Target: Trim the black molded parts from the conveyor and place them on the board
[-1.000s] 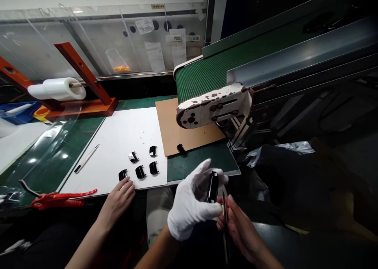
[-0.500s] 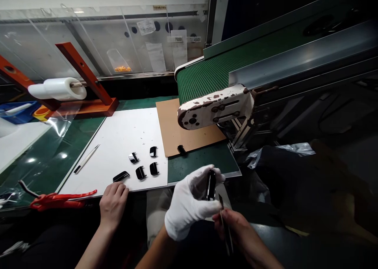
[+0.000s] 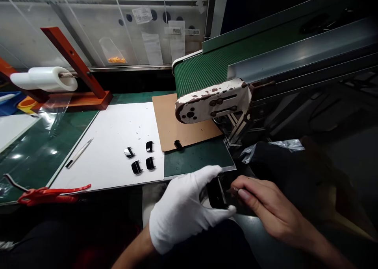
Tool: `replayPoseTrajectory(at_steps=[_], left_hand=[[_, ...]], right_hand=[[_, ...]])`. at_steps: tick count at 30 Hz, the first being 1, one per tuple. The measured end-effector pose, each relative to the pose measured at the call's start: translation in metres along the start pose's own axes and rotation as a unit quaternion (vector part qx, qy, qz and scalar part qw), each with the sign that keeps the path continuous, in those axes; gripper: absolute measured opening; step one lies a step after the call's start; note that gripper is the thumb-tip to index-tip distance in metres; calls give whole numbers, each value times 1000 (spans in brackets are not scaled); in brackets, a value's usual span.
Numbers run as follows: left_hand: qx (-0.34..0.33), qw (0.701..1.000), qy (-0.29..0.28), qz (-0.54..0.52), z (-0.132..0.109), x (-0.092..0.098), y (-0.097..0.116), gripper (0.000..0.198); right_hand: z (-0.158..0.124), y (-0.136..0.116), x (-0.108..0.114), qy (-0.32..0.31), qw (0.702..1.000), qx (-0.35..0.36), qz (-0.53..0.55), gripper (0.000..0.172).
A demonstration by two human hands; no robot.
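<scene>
Two hands at bench's near edge. Left hand [image 3: 181, 210], white-gloved, clamped on glossy black part [image 3: 216, 193], part upright between thumb and fingers. Right hand [image 3: 270, 202], bare, fingers together, pinching small dark tool [image 3: 234, 190], its tip just beside black part. Four similar black pieces [image 3: 136, 167] on white sheet [image 3: 100, 143], left and far of hands. Fifth black piece [image 3: 178, 144] on green mat [image 3: 195, 159], touching cardboard sheet [image 3: 183, 123] edge. White-handled pick [image 3: 78, 154] on white sheet's left. Green conveyor belt [image 3: 206, 70] far right.

White-gloved hand [image 3: 178, 214] on glossy black part [image 3: 216, 192].
</scene>
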State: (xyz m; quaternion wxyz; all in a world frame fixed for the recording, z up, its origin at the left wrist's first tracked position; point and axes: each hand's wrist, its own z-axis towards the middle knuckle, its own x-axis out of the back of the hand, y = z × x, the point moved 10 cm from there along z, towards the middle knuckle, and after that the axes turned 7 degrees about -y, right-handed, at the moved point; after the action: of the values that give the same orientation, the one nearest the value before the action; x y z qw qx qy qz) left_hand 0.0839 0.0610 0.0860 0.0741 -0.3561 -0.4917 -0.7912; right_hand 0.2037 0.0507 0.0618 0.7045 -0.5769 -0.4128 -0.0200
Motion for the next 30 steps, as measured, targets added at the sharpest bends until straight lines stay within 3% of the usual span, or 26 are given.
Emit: replayPoseTrajectory(at_steps=[3,7,10,17,23,27,30], left_hand=[[-7,1000,-20,-6,4,0,8,55],[9,998,-45,-35,9,-1,11,46],[27,996,-68,-50,10,-5,9,44],[33,996,-64,-51,13,-6,9,49],[31,998,-42,-28,10,-5,4,41],[51,997,-49,-41,10,-9,-3,44],[66,995,-48,-57,9,-12,-10,50]], right_hand=[[3,-22,2,14,995,55,-76,40],[5,-30,3,52,979,63,-188,64],[6,-35,3,69,966,73,-236,65],[8,-19,-11,-2,970,21,-241,65],[6,-26,-10,34,950,56,-306,69],[9,-25,-7,25,964,70,-254,61],[7,-8,-4,24,994,47,-97,62]])
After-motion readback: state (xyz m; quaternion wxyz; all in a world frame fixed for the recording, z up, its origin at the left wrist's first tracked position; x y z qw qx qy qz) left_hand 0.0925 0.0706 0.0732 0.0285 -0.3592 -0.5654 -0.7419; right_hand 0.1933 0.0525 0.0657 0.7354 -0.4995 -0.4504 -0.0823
